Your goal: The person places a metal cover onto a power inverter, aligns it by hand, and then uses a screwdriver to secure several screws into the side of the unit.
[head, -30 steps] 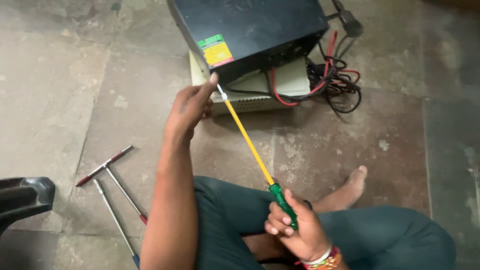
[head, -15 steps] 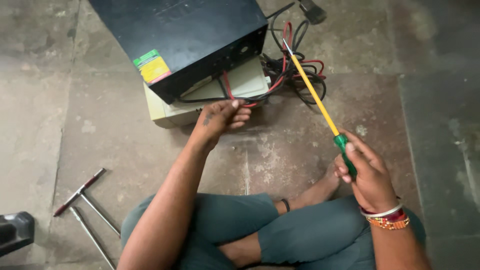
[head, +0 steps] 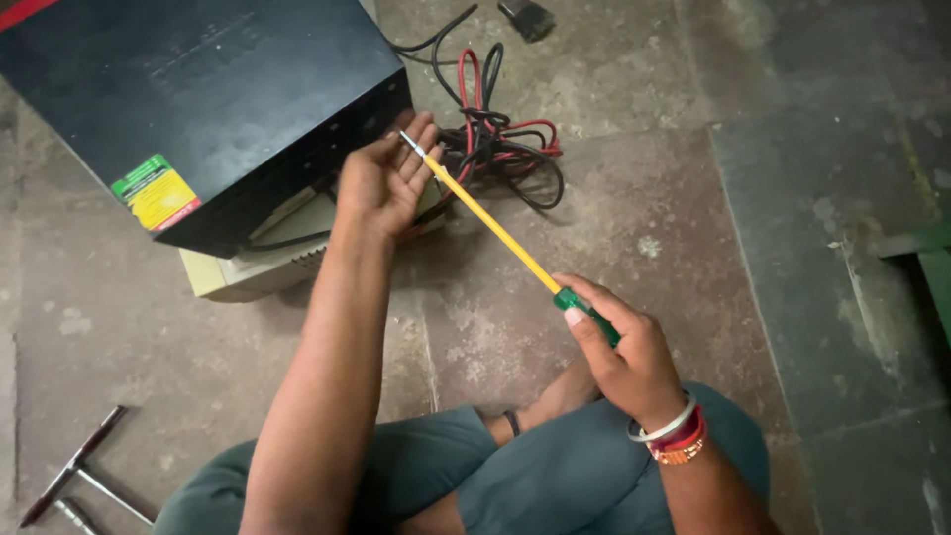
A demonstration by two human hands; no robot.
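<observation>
My right hand (head: 622,349) grips the green handle of a long screwdriver with a yellow shaft (head: 492,226). Its metal tip rests against the fingers of my left hand (head: 384,180), which is held up beside the right side of a black metal box (head: 198,109). The fingers of that hand are spread and hold nothing. The black box sits tilted on a cream-coloured casing (head: 258,267) on the stone floor. I sit cross-legged in grey-green trousers.
A tangle of red and black cables (head: 500,139) lies right of the box, with a black plug (head: 527,18) beyond it. T-handle tools (head: 74,476) lie on the floor at the lower left. A green edge (head: 931,263) shows at the far right.
The view has shifted and drawn closer. My left hand has risen from the cream casing to the box's side, and the screwdriver tip has swung from the cables to that hand's fingers.
</observation>
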